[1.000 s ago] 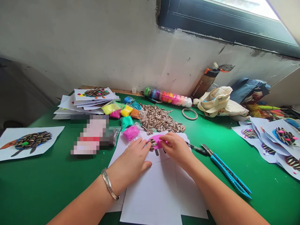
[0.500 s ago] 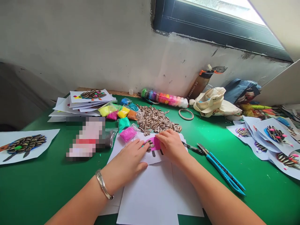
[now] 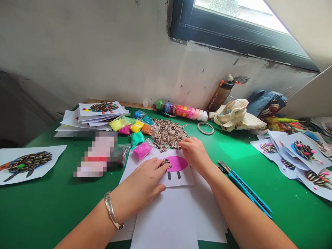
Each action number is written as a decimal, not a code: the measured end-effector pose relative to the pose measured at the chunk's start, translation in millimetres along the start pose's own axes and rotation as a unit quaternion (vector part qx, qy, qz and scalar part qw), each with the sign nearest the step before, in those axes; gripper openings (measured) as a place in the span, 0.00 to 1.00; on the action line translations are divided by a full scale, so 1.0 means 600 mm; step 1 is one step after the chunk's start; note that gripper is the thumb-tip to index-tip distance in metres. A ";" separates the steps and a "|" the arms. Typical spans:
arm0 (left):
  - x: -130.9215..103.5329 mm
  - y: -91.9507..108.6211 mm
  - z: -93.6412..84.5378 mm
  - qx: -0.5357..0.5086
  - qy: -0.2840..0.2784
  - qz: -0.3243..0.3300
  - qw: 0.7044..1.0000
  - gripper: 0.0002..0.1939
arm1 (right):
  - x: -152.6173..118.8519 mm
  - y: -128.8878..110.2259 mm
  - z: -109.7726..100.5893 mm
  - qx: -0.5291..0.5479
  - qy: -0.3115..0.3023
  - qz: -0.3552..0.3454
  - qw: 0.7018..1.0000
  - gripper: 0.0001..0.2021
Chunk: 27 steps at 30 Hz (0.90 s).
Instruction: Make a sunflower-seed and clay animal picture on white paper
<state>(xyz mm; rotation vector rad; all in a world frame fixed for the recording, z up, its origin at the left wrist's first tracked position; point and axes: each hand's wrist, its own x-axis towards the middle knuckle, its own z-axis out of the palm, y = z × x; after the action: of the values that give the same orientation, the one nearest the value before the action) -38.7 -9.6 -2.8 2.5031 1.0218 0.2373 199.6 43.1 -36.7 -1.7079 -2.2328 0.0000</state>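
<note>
My left hand (image 3: 145,178), with a silver bangle at its wrist, lies flat with its fingers outstretched on a white sheet (image 3: 185,181). The sheet carries a pink oval of what looks like clay (image 3: 178,163) and two dark leg-like strips below it. Several striped sunflower seeds (image 3: 166,162) sit on the oval's left part, partly behind my left fingers. My right hand (image 3: 195,154) is at the near edge of a heap of sunflower seeds (image 3: 169,133), its fingers bent together. Whatever is between those fingertips is hidden.
Bagged coloured clay (image 3: 142,149) lies left of the heap. To the right are a blue cutter (image 3: 249,190) and a tape ring (image 3: 205,128). Seed pictures are stacked at the back left (image 3: 101,112) and right (image 3: 303,152). A bottle (image 3: 220,95) leans against the wall.
My right hand has moved from the pink oval up and slightly right to the seed heap, uncovering the oval. My left hand stays on the sheet.
</note>
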 end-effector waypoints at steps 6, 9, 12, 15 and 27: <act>-0.001 0.000 -0.004 -0.013 -0.002 -0.008 1.000 0.23 | 0.021 -0.010 0.008 -0.063 -0.034 -0.041 0.997 0.14; 0.000 0.000 -0.003 -0.012 0.000 -0.004 1.000 0.23 | 0.022 -0.010 0.012 -0.081 -0.036 -0.038 0.995 0.12; 0.000 -0.001 -0.001 -0.016 0.000 -0.008 1.000 0.24 | 0.019 -0.009 0.008 -0.081 -0.021 -0.026 0.996 0.11; 0.000 -0.001 -0.001 -0.021 -0.009 -0.015 1.000 0.25 | 0.006 -0.014 -0.011 -0.029 0.011 -0.010 0.999 0.11; -0.002 -0.001 -0.007 -0.031 -0.015 0.000 0.999 0.20 | -0.089 -0.071 -0.021 0.223 -0.048 -0.038 0.973 0.12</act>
<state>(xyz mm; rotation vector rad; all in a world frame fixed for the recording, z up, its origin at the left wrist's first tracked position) -41.4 -8.7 0.5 2.4448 0.9870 0.2262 175.0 -21.4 -30.2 -1.4027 -2.1511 0.5344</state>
